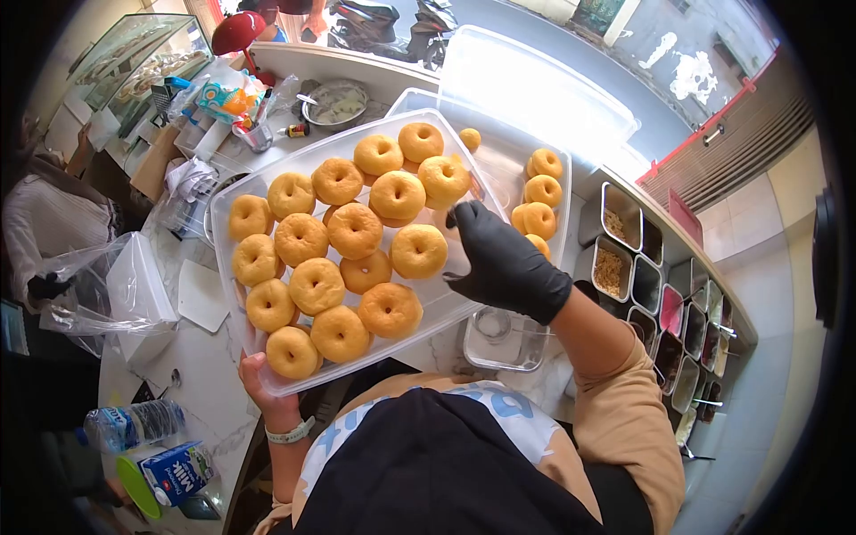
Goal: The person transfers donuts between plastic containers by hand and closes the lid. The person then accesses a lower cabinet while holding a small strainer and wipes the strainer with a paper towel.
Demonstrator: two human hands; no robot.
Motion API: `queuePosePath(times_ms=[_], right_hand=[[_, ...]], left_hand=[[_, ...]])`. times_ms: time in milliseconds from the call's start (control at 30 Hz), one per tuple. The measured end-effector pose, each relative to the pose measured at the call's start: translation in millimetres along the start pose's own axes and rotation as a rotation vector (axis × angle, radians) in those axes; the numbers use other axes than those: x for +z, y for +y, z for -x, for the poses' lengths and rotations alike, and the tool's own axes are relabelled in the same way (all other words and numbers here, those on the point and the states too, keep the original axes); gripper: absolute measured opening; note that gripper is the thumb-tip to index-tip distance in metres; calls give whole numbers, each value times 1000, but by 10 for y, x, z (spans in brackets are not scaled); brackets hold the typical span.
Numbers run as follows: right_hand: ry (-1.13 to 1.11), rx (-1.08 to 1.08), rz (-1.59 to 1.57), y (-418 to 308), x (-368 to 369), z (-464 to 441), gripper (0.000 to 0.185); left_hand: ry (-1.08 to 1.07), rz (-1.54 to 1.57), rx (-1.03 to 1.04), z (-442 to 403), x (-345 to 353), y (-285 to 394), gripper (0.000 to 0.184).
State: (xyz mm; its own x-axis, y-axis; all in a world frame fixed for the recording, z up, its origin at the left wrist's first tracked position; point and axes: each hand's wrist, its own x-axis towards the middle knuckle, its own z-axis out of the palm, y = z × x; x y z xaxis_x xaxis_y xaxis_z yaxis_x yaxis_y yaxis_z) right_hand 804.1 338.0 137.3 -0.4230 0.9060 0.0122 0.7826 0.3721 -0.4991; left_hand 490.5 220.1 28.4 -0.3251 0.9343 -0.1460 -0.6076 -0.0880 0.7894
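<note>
Doughnuts (355,242) leave tray edge (446,314) bare beside gloved fingers (474,227).

A water bottle (134,425) and a green disc (135,489) lie just beside the milk carton (178,473); a spoon (175,378) lies near the carton.

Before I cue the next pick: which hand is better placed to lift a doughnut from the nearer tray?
Right, most likely. The right hand is gloved and open beside the doughnuts, with none in its grasp. The left hand is bare and holds the plastic tray near a corner, so it seems committed.
</note>
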Motion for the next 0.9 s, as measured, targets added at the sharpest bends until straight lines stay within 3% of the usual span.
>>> queuePosePath(times_ms=[67, 133, 167, 267, 333, 400, 467, 533, 600, 633, 667, 733, 800, 900], right_hand=[[-279, 59, 165, 13, -146, 129, 31], [-500, -195, 206, 163, 49, 121, 22], [-413, -336, 24, 191, 155, 121, 23], [-111, -431, -81, 192, 379, -28, 17], [-266, -386, -107, 216, 175, -78, 17], [-486, -333, -154, 217, -287, -176, 20], [-332, -136, -410, 393, -729, -313, 21], [-144, -106, -292, 911, -836, -558, 29], [-264, -91, -150, 1716, -449, -833, 55], [-378, -37, -24, 1759, -301, -854, 86], [-407, -190, 86, 1780, -141, -866, 95], [-340, -474, 9, 1822, 214, -852, 91], [-435, -313, -172, 1698, 394, -803, 79], [-223, -363, -369, 1776, 622, -747, 68]], left_hand=[[21, 1, 0, 9, 5, -5, 70], [32, -2, -5, 19, 44, 0, 69], [46, -12, -3, 20, 32, -6, 69], [61, -20, -2, 11, -23, -10, 69], [39, 1, -10, 9, -1, -3, 69], [11, 25, -17, -11, -4, 9, 70], [0, 42, -26, -21, -16, 44, 72], [-3, 58, -31, -14, -23, 64, 72], [16, 57, -32, 10, 53, 87, 71], [22, 59, -31, 6, 80, 97, 70], [23, 54, -31, -7, 75, 99, 70], [34, 44, -38, 1, 28, 104, 70], [38, 37, -38, 6, 60, 108, 70], [49, 30, -30, 18, 150, 117, 71]])
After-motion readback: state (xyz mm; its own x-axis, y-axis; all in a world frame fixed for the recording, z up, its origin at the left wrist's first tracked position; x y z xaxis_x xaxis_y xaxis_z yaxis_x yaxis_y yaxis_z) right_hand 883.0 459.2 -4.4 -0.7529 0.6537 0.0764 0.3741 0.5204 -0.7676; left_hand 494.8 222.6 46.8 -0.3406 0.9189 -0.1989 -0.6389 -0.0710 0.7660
